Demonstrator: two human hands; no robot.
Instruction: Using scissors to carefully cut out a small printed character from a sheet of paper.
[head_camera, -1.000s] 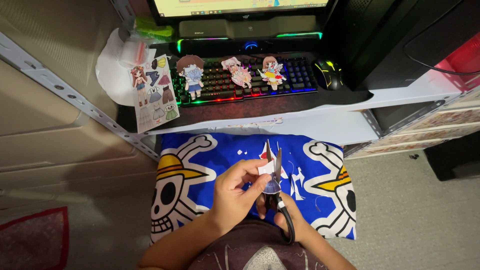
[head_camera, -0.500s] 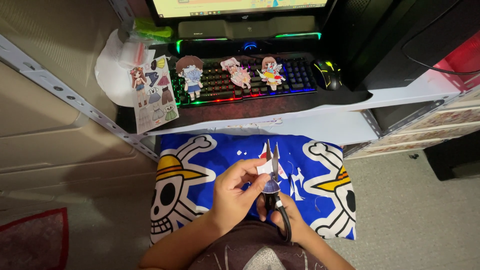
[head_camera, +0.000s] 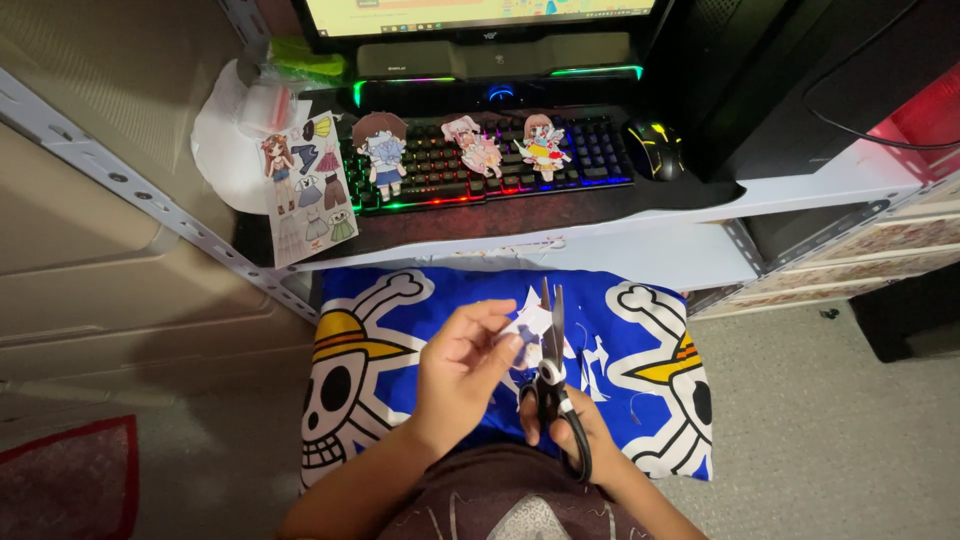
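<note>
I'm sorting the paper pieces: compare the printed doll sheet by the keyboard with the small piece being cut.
The doll sheet lies flat on the desk, whole and untouched; the small paper piece is held up in the left hand, against the scissors in the right hand. The sheet is far larger. Both are printed paper.

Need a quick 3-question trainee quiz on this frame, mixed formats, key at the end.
1. True or false: the right hand holds the black-handled scissors with blades pointing away from the person.
2. Multiple choice: how many paper doll cut-outs lie on the backlit black keyboard? A) one B) three C) five
3. Fill in: the left hand pinches a small white paper piece over the blue cushion printed with ____ wearing straw hats.

Key
1. True.
2. B: one with brown hair, one pink, one yellow and red.
3. Skulls.
</note>
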